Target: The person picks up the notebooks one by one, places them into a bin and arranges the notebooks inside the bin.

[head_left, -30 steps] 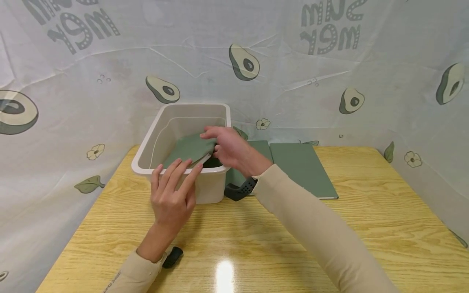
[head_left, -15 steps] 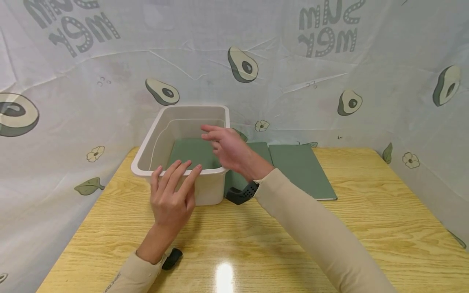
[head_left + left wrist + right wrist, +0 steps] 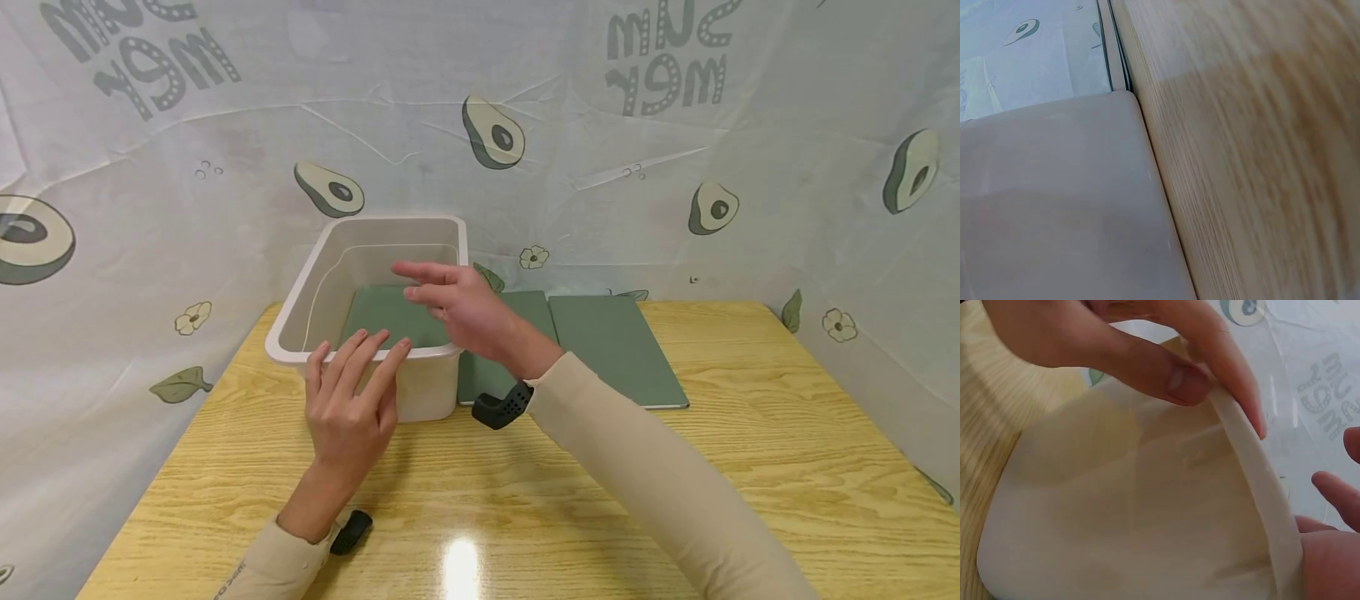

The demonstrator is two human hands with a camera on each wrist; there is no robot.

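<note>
At eleven o'clock, your left hand (image 3: 347, 408) pinches a white plastic bin (image 3: 429, 387) by its six-o'clock edge; your right hand (image 3: 468, 310), outstretched and holding nothing, hangs over what looks like a green hardcover book (image 3: 397, 312) inside.

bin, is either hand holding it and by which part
The left hand holds the bin by its near rim; the right hand holds nothing visible.

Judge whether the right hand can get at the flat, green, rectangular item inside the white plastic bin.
Probably yes: the right hand extends over the open bin, the left hand grips only the near rim, and nothing visible covers the green item.
</note>
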